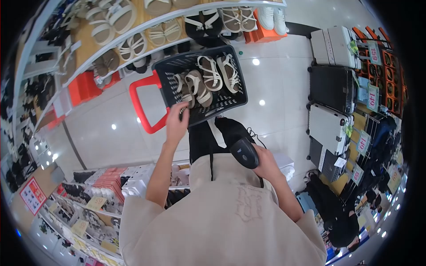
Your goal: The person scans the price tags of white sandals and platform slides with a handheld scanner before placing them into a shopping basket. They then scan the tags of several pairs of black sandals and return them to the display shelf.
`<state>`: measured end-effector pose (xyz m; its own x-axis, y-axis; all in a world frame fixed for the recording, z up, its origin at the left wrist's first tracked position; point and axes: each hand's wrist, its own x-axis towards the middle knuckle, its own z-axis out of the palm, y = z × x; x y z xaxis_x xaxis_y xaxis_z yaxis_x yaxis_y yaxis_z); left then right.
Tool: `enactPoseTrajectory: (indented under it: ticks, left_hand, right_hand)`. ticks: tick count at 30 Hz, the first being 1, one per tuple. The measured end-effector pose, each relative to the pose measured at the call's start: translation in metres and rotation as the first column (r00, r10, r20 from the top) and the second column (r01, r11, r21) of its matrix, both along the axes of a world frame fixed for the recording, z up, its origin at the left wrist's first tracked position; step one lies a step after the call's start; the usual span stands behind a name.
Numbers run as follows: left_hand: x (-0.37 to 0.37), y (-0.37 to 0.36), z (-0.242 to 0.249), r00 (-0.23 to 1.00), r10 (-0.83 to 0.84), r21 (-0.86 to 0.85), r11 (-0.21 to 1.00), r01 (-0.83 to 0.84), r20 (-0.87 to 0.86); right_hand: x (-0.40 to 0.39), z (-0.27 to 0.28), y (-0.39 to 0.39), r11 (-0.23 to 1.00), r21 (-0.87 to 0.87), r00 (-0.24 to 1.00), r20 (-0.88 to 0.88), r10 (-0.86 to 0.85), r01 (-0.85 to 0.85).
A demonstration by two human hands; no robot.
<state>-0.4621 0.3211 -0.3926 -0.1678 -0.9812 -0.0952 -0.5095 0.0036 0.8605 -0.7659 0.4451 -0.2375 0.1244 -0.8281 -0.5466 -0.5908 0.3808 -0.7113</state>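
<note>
My left hand (176, 124) reaches over the near left corner of a black shopping basket (224, 106), its fingers partly bent and apart. Its fingertips are right at the end of a brown sandal with cream straps (185, 92). Beside that lies a matching sandal (199, 88), and farther right in the basket are two more cream-strapped sandals (210, 73). The basket's red handle (136, 104) sticks out to the left. In front of my body, my right hand (266, 164) is wrapped round a black handheld barcode scanner (244, 153).
A shelf (146, 26) of sandals curves along the far left side. White sneakers (273, 20) stand on an orange box. Suitcases (330, 88) line the right. Behind me are shoe shelves (95, 208) and a person in black (333, 208). Glossy tiles (275, 106) cover the floor.
</note>
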Motion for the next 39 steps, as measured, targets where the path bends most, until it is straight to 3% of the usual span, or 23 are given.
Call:
enactPoseTrajectory:
  ticks: [3, 4, 6, 7, 9, 10, 12, 15, 25, 39]
  left_hand:
    - [0.056, -0.001, 0.046, 0.952, 0.263, -0.335, 0.921, -0.200, 0.155]
    - [0.074, -0.004, 0.050, 0.948, 0.272, -0.350, 0.915, -0.202, 0.164]
    - [0.103, -0.013, 0.037, 0.785, 0.554, -0.400, 0.809, -0.430, 0.276]
    - [0.112, -0.020, 0.025, 0.780, 0.561, -0.413, 0.802, -0.431, 0.276]
    - [0.125, -0.034, 0.007, 0.796, 0.601, 0.176, 0.778, -0.604, 0.077]
    - [0.121, -0.038, 0.014, 0.794, 0.603, 0.162, 0.779, -0.606, 0.072]
    - [0.106, -0.042, 0.023, 0.694, 0.669, 0.648, 0.658, -0.385, -0.267]
    - [0.117, -0.038, 0.016, 0.775, 0.609, 0.645, 0.662, -0.382, -0.167]
    - [0.128, 0.005, 0.009, 0.701, 0.668, 0.712, 0.618, -0.334, -0.251]
    - [0.216, 0.105, 0.011, 0.434, 0.809, 0.738, 0.563, -0.372, -0.398]
  right_hand:
    - [-0.001, 0.003, 0.000, 0.993, -0.118, 0.998, 0.043, 0.035, -0.030]
    - [0.000, 0.006, -0.004, 0.991, -0.132, 0.997, 0.056, 0.044, -0.036]
    - [0.002, 0.015, -0.014, 0.982, -0.175, 0.989, 0.112, 0.092, -0.072]
    - [0.004, 0.020, -0.018, 0.980, -0.187, 0.988, 0.119, 0.099, -0.075]
    - [0.008, 0.033, -0.026, 0.964, -0.216, 0.980, 0.082, 0.179, -0.158]
    - [0.010, 0.038, -0.028, 0.960, -0.230, 0.980, 0.084, 0.182, -0.159]
    - [0.015, 0.045, -0.029, 0.954, -0.212, 0.974, 0.033, 0.225, -0.213]
    - [0.027, 0.049, -0.024, 0.942, -0.274, 0.976, 0.039, 0.214, -0.195]
    - [0.099, 0.036, 0.001, 0.946, -0.267, 0.971, 0.094, 0.218, -0.186]
    - [0.247, 0.039, 0.019, 0.927, -0.299, 0.927, 0.228, 0.298, -0.225]
